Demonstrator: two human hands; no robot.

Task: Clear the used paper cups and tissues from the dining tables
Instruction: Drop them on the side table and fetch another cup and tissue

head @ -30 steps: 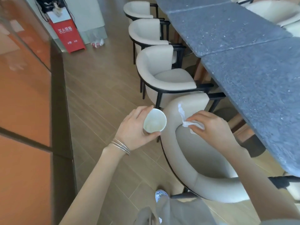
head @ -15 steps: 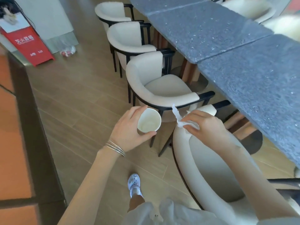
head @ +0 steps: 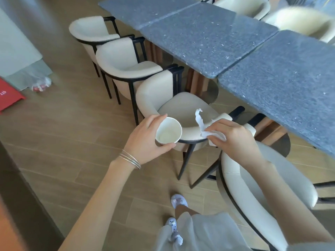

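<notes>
Held in L hand (head: 145,140), fingers curled round its wall: white paper cup (head: 168,132), mouth up. Pinched in R hand (head: 235,140): crumpled tissue (head: 201,124), one end sticking up, just beside cup, not touching. Below both: cream chair (head: 181,105) w/ black frame. Farther right: grey speckled tables (head: 208,37). Underfoot: wood-look floor (head: 72,133).

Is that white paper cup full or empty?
Looks empty: the white paper cup in the left hand shows its bare pale bottom, with no liquid visible.

head-worn, wide | faces forward-down | chairs (head: 183,104) close below | tables (head: 204,40) right
</notes>
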